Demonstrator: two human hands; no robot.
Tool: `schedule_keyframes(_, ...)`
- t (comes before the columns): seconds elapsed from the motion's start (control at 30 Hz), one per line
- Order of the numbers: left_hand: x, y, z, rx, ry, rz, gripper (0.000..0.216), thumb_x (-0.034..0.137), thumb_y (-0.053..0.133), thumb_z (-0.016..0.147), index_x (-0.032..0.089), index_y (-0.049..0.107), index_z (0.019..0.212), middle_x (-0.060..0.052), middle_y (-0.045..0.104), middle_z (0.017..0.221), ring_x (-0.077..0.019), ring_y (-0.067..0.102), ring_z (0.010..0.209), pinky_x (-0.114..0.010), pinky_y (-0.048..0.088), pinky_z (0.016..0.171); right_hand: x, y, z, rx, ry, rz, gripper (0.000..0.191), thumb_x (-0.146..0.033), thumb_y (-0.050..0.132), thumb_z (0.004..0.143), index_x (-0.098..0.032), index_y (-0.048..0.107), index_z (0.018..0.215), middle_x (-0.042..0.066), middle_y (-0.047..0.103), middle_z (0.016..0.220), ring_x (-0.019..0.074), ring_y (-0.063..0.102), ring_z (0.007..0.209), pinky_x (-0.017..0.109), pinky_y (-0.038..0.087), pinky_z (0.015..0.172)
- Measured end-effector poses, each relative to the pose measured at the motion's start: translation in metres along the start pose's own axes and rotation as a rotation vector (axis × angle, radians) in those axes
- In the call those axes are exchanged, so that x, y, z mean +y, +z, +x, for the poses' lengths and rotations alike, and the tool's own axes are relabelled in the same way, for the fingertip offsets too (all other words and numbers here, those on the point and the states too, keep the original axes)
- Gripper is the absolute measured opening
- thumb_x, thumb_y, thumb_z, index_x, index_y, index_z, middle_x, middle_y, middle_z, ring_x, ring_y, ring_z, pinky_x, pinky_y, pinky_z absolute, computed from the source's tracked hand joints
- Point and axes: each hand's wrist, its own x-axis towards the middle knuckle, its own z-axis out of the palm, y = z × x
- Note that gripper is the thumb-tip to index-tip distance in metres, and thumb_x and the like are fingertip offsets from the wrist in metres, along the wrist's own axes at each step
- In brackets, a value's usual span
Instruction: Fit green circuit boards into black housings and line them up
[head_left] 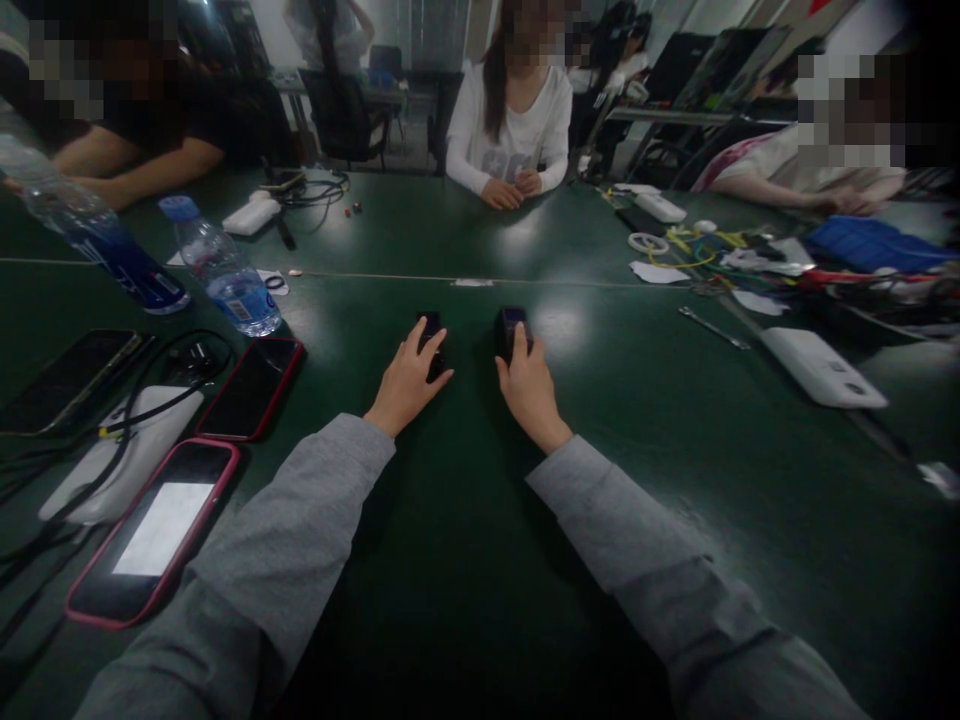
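Just on the near side of the pale seam (375, 275) crossing the green surface (465, 520), the left hand (409, 380) closes over a small dark box (433, 330). The right hand (529, 385) grips a second dark box (512, 325), and the two boxes are near each other but apart. Nearer than the seam and far to the left lie a red-cased phone (251, 388) and a pink-cased phone (154, 530) with a lit screen, while a water bottle (225, 275) stands at the seam.

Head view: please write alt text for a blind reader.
On a dark green table, the left hand holds one black device and the right hand a second black device. Phones and water bottles lie to the left; other people sit around.
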Motion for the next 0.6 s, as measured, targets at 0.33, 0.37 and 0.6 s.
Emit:
schedule_keyframes(0.33, 0.003, 0.0, -0.002, 0.002, 0.032, 0.038, 0.069, 0.027, 0.061, 0.098, 0.019, 0.034, 0.16, -0.016, 0.02, 0.171, -0.0421, 0.044, 0.146, -0.061, 0.049, 0.113, 0.006, 0.0, 0.001, 0.028, 0.027, 0.036, 0.066, -0.032, 0.043, 0.101, -0.006, 0.027, 0.16, 0.031, 0.044, 0.138, 0.0418, 0.062, 0.111, 0.058, 0.059, 0.082)
schedule_keyframes(0.37, 0.004, 0.001, -0.001, 0.001, 0.037, 0.04, 0.069, 0.027, 0.061, 0.098, 0.018, 0.033, 0.16, -0.017, 0.022, 0.171, -0.0414, 0.042, 0.147, -0.06, 0.048, 0.114, 0.005, 0.001, 0.001, 0.028, 0.032, 0.039, 0.066, -0.032, 0.043, 0.101, -0.007, 0.027, 0.16, 0.031, 0.043, 0.139, 0.0417, 0.062, 0.111, 0.058, 0.059, 0.082)
schedule_keyframes(0.6, 0.01, -0.005, 0.0, 0.101, 0.101, 0.016, 0.066, 0.033, 0.054, 0.102, 0.018, 0.028, 0.161, -0.016, 0.025, 0.17, -0.0355, 0.033, 0.153, -0.055, 0.04, 0.121, 0.0, -0.009, 0.001, 0.104, 0.075, 0.088, 0.069, -0.036, 0.041, 0.103, -0.016, 0.017, 0.165, 0.026, 0.039, 0.146, 0.0397, 0.058, 0.119, 0.056, 0.058, 0.087)
